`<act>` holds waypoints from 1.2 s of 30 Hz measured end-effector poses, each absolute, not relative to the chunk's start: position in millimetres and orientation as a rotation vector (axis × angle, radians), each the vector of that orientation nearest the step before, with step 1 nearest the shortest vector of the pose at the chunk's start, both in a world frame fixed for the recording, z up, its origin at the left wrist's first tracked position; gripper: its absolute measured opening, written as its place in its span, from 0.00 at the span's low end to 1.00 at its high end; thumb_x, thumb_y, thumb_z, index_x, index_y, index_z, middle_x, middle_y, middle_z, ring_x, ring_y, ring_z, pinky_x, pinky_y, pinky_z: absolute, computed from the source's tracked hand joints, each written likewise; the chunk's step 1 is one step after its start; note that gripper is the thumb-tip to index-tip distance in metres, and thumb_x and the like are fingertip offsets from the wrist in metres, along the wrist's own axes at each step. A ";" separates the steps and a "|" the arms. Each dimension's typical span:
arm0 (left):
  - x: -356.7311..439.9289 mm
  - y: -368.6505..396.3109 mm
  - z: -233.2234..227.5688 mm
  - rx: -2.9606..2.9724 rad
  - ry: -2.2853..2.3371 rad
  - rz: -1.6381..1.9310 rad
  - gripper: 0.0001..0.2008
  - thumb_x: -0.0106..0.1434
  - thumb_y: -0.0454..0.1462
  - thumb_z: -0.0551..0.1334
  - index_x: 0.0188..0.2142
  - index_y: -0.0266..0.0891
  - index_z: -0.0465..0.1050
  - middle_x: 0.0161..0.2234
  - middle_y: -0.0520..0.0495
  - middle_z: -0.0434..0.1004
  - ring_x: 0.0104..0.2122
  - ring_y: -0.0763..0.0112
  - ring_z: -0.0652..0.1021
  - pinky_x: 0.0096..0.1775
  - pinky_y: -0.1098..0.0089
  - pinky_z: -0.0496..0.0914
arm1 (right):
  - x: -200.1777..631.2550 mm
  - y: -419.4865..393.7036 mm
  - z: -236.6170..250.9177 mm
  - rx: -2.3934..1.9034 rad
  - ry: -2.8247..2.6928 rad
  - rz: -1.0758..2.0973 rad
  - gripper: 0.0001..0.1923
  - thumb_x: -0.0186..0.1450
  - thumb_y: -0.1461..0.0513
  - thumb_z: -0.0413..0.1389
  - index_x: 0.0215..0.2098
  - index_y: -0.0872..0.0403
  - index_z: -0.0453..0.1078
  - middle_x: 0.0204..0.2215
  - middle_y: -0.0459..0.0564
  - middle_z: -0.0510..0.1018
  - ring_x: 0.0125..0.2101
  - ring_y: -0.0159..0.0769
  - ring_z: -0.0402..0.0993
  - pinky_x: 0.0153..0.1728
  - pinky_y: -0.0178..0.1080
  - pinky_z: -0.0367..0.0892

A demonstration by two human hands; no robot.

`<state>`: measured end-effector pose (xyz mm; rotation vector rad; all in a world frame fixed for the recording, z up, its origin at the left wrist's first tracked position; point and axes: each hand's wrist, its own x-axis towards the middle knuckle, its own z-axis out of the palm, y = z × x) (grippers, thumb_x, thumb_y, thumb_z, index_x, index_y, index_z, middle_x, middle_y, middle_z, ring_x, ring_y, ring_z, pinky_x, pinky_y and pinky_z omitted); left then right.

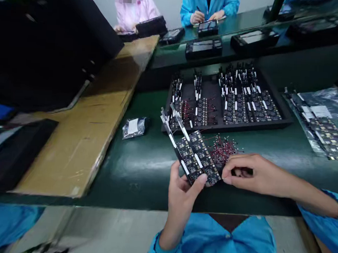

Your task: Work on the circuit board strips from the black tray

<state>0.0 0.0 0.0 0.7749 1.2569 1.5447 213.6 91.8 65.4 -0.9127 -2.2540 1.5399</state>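
head view: your left hand (182, 188) grips a stack of circuit boards (197, 157) above the green table (132, 166); your right hand (248, 171) pinches their lower edge beside the red wires (223, 149). a loose thumb could let boards fan apart, and those wires may snag.

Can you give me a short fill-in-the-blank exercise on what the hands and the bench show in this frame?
1. The left hand holds a stack of circuit boards between thumb and ____.
2. The right hand rests beside a heap of small ____-wired parts.
3. Behind the boards, a black ____ carries rows of more boards.
4. Left of the green bench lies a flat sheet of brown ____.

Missing words: fingers; red; tray; cardboard
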 end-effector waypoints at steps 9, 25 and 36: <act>-0.4 -2.9 -1.4 0.788 1.276 1.498 0.41 0.55 0.33 0.75 0.65 0.46 0.61 0.42 0.36 0.88 0.36 0.44 0.87 0.36 0.54 0.83 | 211.6 92.5 63.1 -0.937 -2.202 1.545 0.07 0.65 0.55 0.56 0.36 0.44 0.76 0.31 0.44 0.79 0.29 0.37 0.72 0.29 0.39 0.64; 1.2 -3.6 4.4 0.772 1.229 1.471 0.39 0.54 0.31 0.75 0.63 0.45 0.64 0.39 0.38 0.89 0.37 0.43 0.87 0.37 0.53 0.83 | 211.0 92.5 60.4 -0.996 -2.249 1.584 0.10 0.65 0.52 0.57 0.34 0.47 0.76 0.28 0.45 0.77 0.26 0.35 0.67 0.25 0.37 0.60; 1.2 -4.7 5.1 0.786 1.283 1.421 0.37 0.54 0.31 0.75 0.62 0.45 0.67 0.40 0.39 0.89 0.34 0.48 0.86 0.33 0.60 0.83 | 211.0 92.1 65.7 -0.985 -2.298 1.553 0.10 0.67 0.54 0.56 0.34 0.49 0.76 0.26 0.43 0.75 0.25 0.32 0.66 0.25 0.36 0.59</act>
